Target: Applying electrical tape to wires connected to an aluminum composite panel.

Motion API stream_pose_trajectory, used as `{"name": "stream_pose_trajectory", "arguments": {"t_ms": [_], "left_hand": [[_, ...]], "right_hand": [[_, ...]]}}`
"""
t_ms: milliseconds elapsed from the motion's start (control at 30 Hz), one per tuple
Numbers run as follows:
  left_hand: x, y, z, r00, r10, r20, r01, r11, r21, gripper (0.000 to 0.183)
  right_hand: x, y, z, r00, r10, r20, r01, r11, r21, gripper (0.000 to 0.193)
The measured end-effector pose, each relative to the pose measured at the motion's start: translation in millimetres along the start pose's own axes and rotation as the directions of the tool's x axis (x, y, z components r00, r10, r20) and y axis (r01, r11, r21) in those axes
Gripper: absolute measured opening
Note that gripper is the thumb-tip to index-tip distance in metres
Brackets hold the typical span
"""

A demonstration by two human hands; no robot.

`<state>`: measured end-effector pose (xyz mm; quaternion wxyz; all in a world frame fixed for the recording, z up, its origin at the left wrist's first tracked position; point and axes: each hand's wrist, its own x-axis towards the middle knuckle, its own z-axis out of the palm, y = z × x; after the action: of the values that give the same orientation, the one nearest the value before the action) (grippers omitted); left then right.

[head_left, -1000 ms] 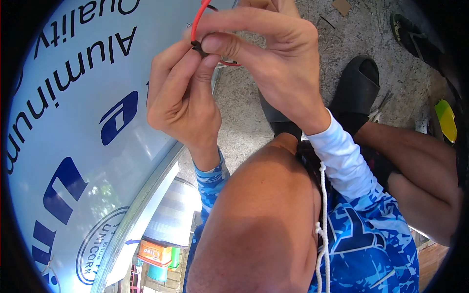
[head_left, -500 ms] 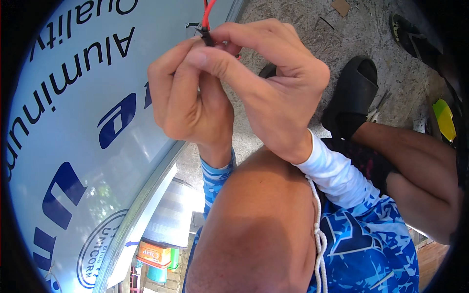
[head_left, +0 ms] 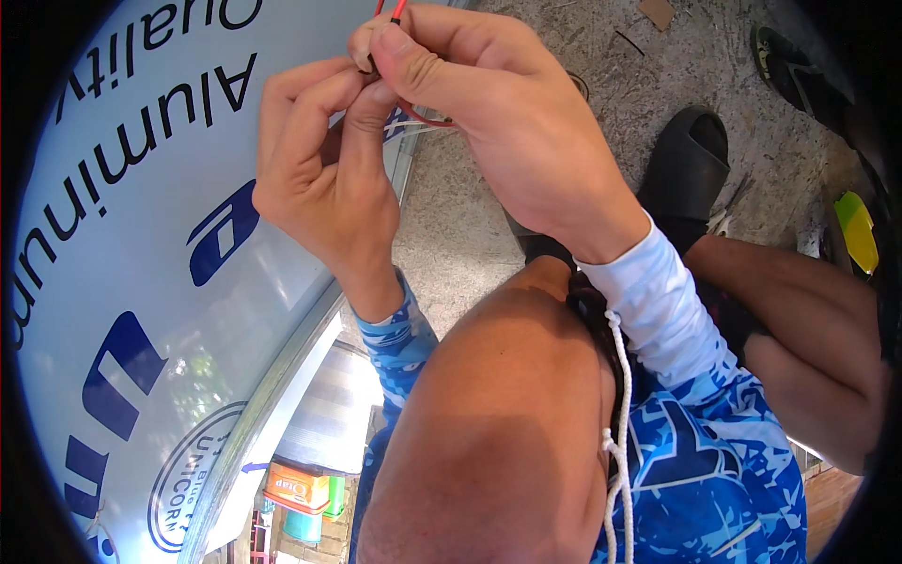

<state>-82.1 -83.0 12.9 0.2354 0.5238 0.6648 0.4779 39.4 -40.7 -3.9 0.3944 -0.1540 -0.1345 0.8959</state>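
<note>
Two red wires (head_left: 398, 11) run up past the top edge of the picture. My right hand (head_left: 512, 117) pinches them between thumb and forefinger. A small dark piece, perhaps tape or sleeving, shows below that thumb, mostly hidden by fingers. My left hand (head_left: 329, 155) has its thumb and forefinger closed at this dark piece, its other fingers curled. Below my right palm hangs a loop of dark red wire (head_left: 425, 118), with thin white wires (head_left: 406, 124) beside it. Both hands are above the edge of a large white signboard (head_left: 235, 348).
Rough concrete floor (head_left: 446, 230) lies beyond my raised knee (head_left: 498, 423). Another person's leg (head_left: 799, 282) and black slipper (head_left: 691, 160) are at the right. A yellow-green object (head_left: 855, 230) is at the far right. Orange and teal containers (head_left: 296, 489) sit under the board's edge.
My left hand has shifted left, and my right hand has moved up along the wires. The black-wrapped part is now more hidden by fingers. The wire loop has come into sight.
</note>
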Motion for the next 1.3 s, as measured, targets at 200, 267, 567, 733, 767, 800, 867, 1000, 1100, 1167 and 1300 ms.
{"name": "stream_pose_trajectory", "arguments": {"t_ms": [200, 267, 567, 733, 767, 800, 867, 1000, 1100, 1167, 1300], "left_hand": [[6.6, -3.0, -4.2, 0.996, 0.001, 0.090, -0.002, 1.000, 0.005, 0.016], [6.1, -3.1, -2.2, 0.997, -0.040, 0.070, 0.040, 0.999, 0.004, 0.019], [6.5, -1.3, -3.7, 0.998, 0.031, 0.060, -0.036, 0.996, 0.084, 0.015], [0.7, 1.3, 0.1, 0.999, 0.007, -0.050, -0.003, 0.998, 0.069, 0.017], [1.2, 1.8, 0.4, 0.995, 0.028, -0.092, -0.021, 0.997, 0.078, 0.019], [2.0, 2.5, -0.2, 0.995, 0.033, -0.094, -0.025, 0.996, 0.080, 0.019], [1.2, -1.9, -1.8, 0.942, 0.337, -0.001, -0.311, 0.870, 0.382, 0.020], [-1.0, -2.1, 9.7, 0.907, 0.422, -0.002, -0.388, 0.836, 0.388, 0.020], [-2.1, 2.7, 12.1, 0.932, 0.360, -0.027, -0.322, 0.863, 0.389, 0.021], [-2.3, 3.6, 13.3, 0.940, 0.334, -0.073, -0.277, 0.870, 0.408, 0.013], [0.3, 10.0, 13.5, 0.959, 0.273, -0.079, -0.214, 0.877, 0.430, 0.010]], "right_hand": [[0.1, -7.0, -3.9, 0.993, 0.117, -0.004, -0.114, 0.973, 0.201, 0.027], [-1.0, -8.5, -6.7, 0.986, 0.057, 0.158, -0.104, 0.945, 0.309, 0.027], [-8.6, -9.2, 5.2, 0.978, -0.053, -0.204, 0.035, 0.995, -0.090, 0.029], [-9.7, -7.4, 13.9, 0.928, -0.076, -0.364, 0.033, 0.992, -0.121, 0.024], [-9.7, -8.8, 15.7, 0.930, -0.077, -0.359, 0.035, 0.992, -0.120, 0.024], [-9.7, -11.0, 17.7, 0.935, -0.082, -0.346, 0.012, 0.980, -0.200, 0.022], [-7.3, -12.4, 25.2, 0.938, -0.078, -0.338, -0.019, 0.961, -0.276, 0.022], [-4.1, -13.2, 40.7, 0.835, -0.324, -0.445, -0.016, 0.794, -0.608, 0.018], [-4.9, -7.6, 23.6, 0.841, -0.344, -0.418, 0.045, 0.813, -0.581, 0.014], [-4.8, -5.6, 21.0, 0.865, -0.325, -0.382, 0.078, 0.840, -0.537, 0.013], [0.8, 4.2, 15.9, 0.810, -0.436, -0.392, 0.142, 0.795, -0.590, 0.010]]}}
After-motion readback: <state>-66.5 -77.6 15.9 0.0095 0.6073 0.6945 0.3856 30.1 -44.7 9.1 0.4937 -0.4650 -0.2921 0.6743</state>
